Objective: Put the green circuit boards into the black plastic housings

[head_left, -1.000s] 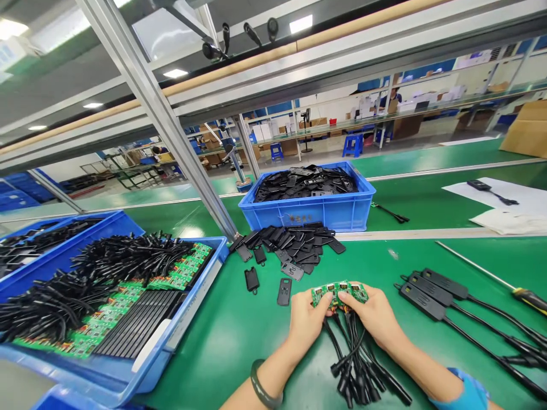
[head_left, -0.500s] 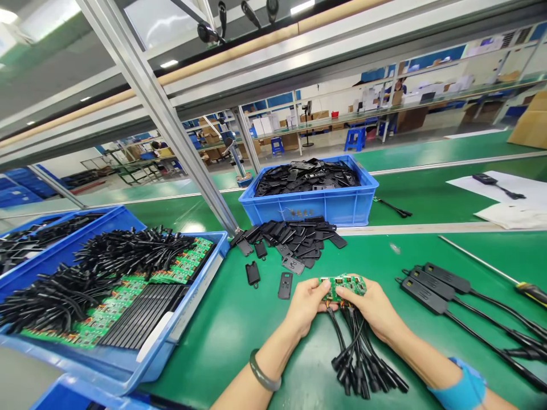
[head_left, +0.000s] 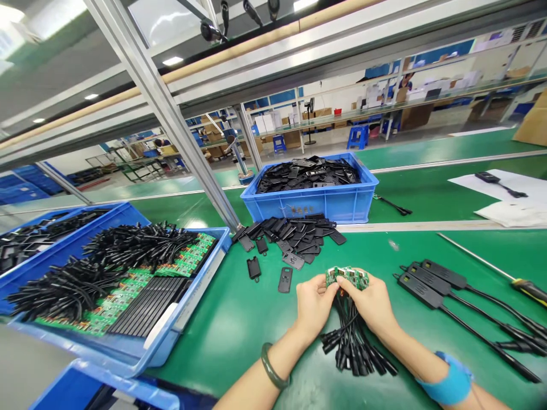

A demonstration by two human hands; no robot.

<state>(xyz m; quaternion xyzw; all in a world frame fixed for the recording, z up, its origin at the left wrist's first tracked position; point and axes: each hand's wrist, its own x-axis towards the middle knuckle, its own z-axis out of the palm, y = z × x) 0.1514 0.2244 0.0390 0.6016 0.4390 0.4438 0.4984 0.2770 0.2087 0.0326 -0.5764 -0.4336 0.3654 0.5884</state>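
Observation:
Both my hands grip a row of green circuit boards (head_left: 354, 277) above the green bench. My left hand (head_left: 315, 302) is closed on its left end, thumb in front. At the right end my right hand (head_left: 374, 302) is closed too, its thumb pressed on the boards' face. From the boards a bunch of black cables (head_left: 352, 341) hangs down between my wrists, its plug ends near the bench. Left of my hands lie a flat black cover (head_left: 285, 280) and a small black case (head_left: 253, 268). Behind them is a pile of black covers (head_left: 299, 239).
A blue bin (head_left: 307, 205) of black parts stands behind the pile. At the left, a blue tray (head_left: 188, 307) holds boards with cables. Several cabled black units (head_left: 423, 289) and a screwdriver (head_left: 527, 289) lie right. A metal post (head_left: 171, 119) rises left of centre.
My hands have moved slightly up with the boards, and the boards now spread apart at a small angle. The hanging cables have swung left. The view has shifted slightly.

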